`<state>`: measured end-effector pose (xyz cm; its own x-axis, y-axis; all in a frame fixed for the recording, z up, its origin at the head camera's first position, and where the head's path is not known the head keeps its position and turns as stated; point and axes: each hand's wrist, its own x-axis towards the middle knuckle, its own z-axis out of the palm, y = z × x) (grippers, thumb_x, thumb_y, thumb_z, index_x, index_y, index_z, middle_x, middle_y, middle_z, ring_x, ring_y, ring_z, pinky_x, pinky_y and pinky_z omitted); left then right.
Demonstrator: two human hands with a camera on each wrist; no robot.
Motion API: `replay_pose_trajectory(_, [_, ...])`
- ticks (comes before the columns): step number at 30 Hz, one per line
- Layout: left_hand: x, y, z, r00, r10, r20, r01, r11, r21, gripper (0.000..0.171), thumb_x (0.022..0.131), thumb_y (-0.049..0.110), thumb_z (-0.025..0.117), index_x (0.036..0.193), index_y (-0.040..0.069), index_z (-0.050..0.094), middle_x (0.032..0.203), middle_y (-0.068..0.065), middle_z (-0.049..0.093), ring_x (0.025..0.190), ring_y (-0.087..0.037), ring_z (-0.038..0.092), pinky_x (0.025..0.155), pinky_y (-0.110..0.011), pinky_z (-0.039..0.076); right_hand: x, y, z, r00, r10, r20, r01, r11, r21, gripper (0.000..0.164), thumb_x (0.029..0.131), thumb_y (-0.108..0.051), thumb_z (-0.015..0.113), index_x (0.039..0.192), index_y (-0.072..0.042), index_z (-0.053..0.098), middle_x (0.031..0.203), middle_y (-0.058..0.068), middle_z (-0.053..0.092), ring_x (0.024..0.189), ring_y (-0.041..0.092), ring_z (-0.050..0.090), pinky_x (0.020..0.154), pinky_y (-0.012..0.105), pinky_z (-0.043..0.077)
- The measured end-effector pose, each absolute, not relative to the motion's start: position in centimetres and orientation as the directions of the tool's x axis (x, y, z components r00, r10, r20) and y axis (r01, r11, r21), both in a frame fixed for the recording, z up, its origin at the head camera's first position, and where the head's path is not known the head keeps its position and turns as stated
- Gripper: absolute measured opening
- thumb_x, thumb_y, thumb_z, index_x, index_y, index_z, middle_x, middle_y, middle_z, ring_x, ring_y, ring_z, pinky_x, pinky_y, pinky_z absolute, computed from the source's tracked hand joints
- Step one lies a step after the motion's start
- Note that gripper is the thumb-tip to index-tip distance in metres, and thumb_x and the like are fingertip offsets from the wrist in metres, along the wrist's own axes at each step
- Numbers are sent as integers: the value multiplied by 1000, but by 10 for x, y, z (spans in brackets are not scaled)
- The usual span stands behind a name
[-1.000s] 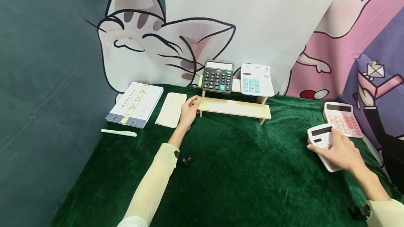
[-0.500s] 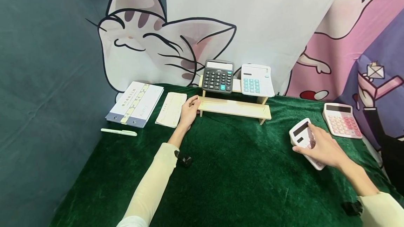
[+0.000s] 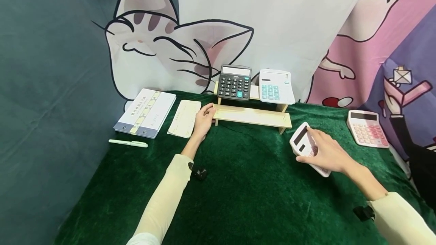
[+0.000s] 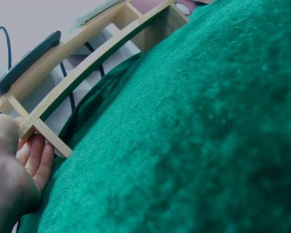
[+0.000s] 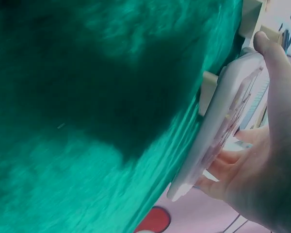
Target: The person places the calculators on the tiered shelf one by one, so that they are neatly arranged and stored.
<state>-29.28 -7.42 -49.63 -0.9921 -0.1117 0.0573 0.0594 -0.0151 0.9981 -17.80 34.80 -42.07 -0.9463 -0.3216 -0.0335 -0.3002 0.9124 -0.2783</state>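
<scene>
My right hand (image 3: 328, 150) grips a white and pink calculator (image 3: 302, 143) by its sides, thumb on one edge and fingers on the other. In the right wrist view this calculator (image 5: 218, 121) is seen edge-on, tilted and above the green cloth. At the left end of a two-tier wooden rack (image 3: 252, 115), my left hand (image 3: 204, 120) holds the lower shelf's end. The left wrist view shows the thumb and fingers about that corner of the rack (image 4: 72, 87). On the upper tier lean a black calculator (image 3: 235, 82) and a white calculator with blue keys (image 3: 276, 86).
A pink-keyed calculator (image 3: 368, 128) lies at the far right. Left of the rack are a paper pad (image 3: 185, 118), a white and blue binder-like book (image 3: 146, 112) and a pale green pen (image 3: 128, 143). A printed curtain (image 3: 272, 18) hangs close behind.
My right hand has carried the white and pink calculator leftward from beside the pink-keyed one, closer to the rack. The left hand stays at the rack's end.
</scene>
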Motion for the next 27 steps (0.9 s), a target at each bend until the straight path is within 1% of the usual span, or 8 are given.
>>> replay_pose_trajectory(3, [-293, -74, -497, -993, -109, 51, 53, -15, 999, 42, 103, 26, 57, 141, 9, 56, 131, -14, 63, 106, -18, 60, 75, -25, 55, -185, 335, -420, -939, -341, -34, -319, 905, -280, 116, 77, -67, 74, 157, -2, 22, 146, 26, 41, 117, 38, 46, 90, 57, 41])
replay_pose_trajectory(9, [-293, -76, -497, -997, -78, 15, 18, -34, 999, 47, 103, 28, 56, 145, 9, 52, 139, -16, 59, 112, -20, 58, 89, -41, 56, -197, 310, -423, -919, -392, -32, -367, 885, -286, 117, 75, -71, 72, 159, -7, 21, 150, 22, 39, 121, 35, 45, 96, 59, 40])
replay_pose_trajectory(12, [-291, -76, -493, -997, -76, 17, 20, -38, 999, 46, 103, 26, 56, 145, 8, 52, 138, -16, 59, 112, -20, 58, 87, -37, 57, -204, 296, -421, -911, -411, -27, -387, 876, -287, 118, 75, -73, 71, 159, -9, 20, 151, 21, 39, 121, 35, 44, 97, 60, 39])
replay_pose_trajectory(16, [-293, -74, -493, -994, -100, 46, 49, -25, 999, 43, 103, 23, 57, 142, 5, 55, 132, -15, 63, 108, -20, 60, 75, -24, 55, -211, 277, -413, -910, -414, -15, -392, 874, -288, 118, 73, -74, 71, 159, -12, 20, 149, 18, 41, 118, 33, 46, 95, 56, 40])
replay_pose_trajectory(18, [-293, -74, -492, -994, -101, 45, 48, -24, 999, 43, 103, 23, 57, 142, 5, 55, 132, -14, 63, 109, -21, 60, 75, -24, 55, -215, 268, -408, -910, -415, -6, -396, 873, -286, 117, 73, -75, 71, 159, -13, 22, 149, 17, 41, 116, 33, 46, 94, 56, 41])
replay_pose_trajectory(19, [-296, -74, -496, -992, -109, 56, 58, -21, 998, 43, 102, 25, 58, 141, 6, 55, 131, -13, 64, 107, -19, 60, 73, -22, 54, -217, 264, -406, -910, -414, -4, -396, 873, -283, 117, 73, -75, 71, 159, -12, 22, 149, 17, 40, 116, 33, 46, 94, 56, 41])
replay_pose_trajectory(23, [-296, -75, -494, -994, -98, 49, 51, -20, 998, 45, 103, 26, 57, 143, 6, 54, 132, -14, 63, 107, -20, 60, 79, -30, 56, -225, 245, -400, -907, -421, -3, -406, 877, -258, 119, 72, -79, 69, 158, -11, 24, 151, 18, 39, 122, 34, 44, 98, 59, 39])
replay_pose_trajectory(27, [-295, -75, -496, -996, -80, 26, 29, -35, 999, 48, 103, 27, 56, 145, 6, 51, 137, -17, 60, 112, -23, 59, 87, -39, 57, -232, 226, -398, -903, -429, -18, -415, 882, -222, 120, 71, -80, 68, 157, -8, 26, 149, 20, 41, 127, 36, 42, 104, 60, 35])
